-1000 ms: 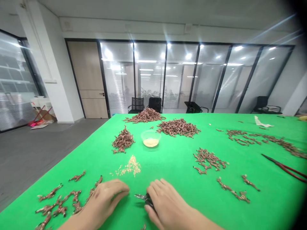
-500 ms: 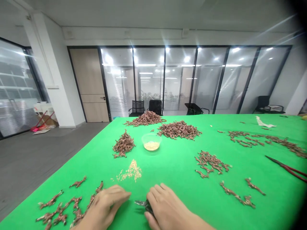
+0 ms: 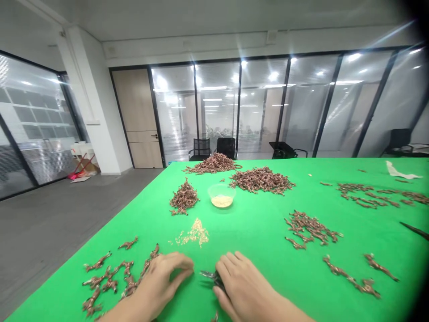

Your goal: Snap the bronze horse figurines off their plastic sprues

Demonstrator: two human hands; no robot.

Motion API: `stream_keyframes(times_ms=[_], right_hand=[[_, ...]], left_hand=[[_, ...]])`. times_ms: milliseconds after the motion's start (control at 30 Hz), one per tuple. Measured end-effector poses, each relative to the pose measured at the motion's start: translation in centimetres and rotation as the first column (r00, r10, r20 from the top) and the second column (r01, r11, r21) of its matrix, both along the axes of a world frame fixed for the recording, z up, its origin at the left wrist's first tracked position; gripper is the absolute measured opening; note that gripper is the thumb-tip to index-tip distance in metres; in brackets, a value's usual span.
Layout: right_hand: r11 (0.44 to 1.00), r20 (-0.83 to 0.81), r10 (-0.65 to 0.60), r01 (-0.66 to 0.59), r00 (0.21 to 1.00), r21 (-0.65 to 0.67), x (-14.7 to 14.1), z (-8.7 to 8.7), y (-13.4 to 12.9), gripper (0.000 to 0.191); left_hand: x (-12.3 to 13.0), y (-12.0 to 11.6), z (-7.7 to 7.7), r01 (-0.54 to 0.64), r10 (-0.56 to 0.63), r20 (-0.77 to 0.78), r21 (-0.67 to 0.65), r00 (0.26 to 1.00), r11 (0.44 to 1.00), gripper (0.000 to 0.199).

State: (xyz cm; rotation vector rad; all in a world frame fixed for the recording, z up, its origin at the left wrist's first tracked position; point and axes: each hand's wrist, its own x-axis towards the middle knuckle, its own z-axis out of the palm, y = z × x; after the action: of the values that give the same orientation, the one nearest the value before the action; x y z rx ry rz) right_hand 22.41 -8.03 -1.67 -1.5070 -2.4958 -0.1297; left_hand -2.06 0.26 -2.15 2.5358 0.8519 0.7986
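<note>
My right hand (image 3: 246, 281) is wrapped round a pair of small dark-handled pliers (image 3: 209, 274), whose metal jaws point left toward my other hand. My left hand (image 3: 167, 277) is closed, its thumb and fingertips brought together; whatever sits in them, if anything, is hidden. Beside and partly behind that hand lie several small brown animal figurines (image 3: 110, 285). A scatter of pale yellowish bits (image 3: 197, 232) is on the green cloth just beyond my hands. At the bottom edge, a bit of a brown piece (image 3: 215, 317) shows below the pliers.
A clear bowl (image 3: 221, 190) with pale bits stands farther back. Around it are brown figurine heaps (image 3: 184, 197), (image 3: 262, 180). On the right lie a smaller figurine group (image 3: 311, 227), a long dark tool tip (image 3: 414, 230) and white paper (image 3: 400, 171). Chairs (image 3: 226, 146) stand behind the table.
The view has swung left, so the table's things sit farther right in the picture. Both hands keep nearly the same pose, and the brown piece at the bottom edge has come into sight.
</note>
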Motion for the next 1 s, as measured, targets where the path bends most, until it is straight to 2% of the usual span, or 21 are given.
stream_keyframes(times_ms=[233, 367, 500, 733, 900, 1000], right_hand=[[1.0, -0.107, -0.002, 0.005, 0.994, 0.025, 0.3, -0.6, -0.4, 0.014], [0.999, -0.075, 0.023, -0.02, 0.997, 0.037, 0.4, -0.1, -0.8, 0.016], [0.998, -0.066, 0.05, -0.048, 0.997, 0.028, 0.4, 0.6, -1.0, 0.018], [0.998, -0.124, 0.063, -0.066, 0.99, -0.013, 0.6, 0.4, -1.0, 0.021], [0.998, -0.166, 0.063, -0.06, 0.984, 0.023, 0.8, 0.5, -0.8, 0.021], [0.996, -0.151, 0.079, -0.072, 0.985, 0.046, 0.8, 0.5, -0.6, 0.022]], left_hand=[[0.3, -0.5, 1.3, 0.091, -0.09, 0.036, -0.023, 0.995, 0.996, 0.016], [0.3, -0.6, 1.9, 0.076, -0.07, 0.067, -0.079, 0.995, 0.994, 0.018], [0.5, -1.3, 2.3, 0.011, 0.017, 0.15, -0.184, 0.988, 0.983, 0.022], [1.5, -2.6, 3.1, 0.015, 0.087, 0.2, -0.458, 0.976, 0.889, 0.027], [1.4, -2.1, 2.7, -0.022, 0.144, 0.194, -0.522, 0.97, 0.853, 0.028], [1.3, -2.0, 2.5, -0.004, 0.137, 0.193, -0.567, 0.972, 0.824, 0.032]])
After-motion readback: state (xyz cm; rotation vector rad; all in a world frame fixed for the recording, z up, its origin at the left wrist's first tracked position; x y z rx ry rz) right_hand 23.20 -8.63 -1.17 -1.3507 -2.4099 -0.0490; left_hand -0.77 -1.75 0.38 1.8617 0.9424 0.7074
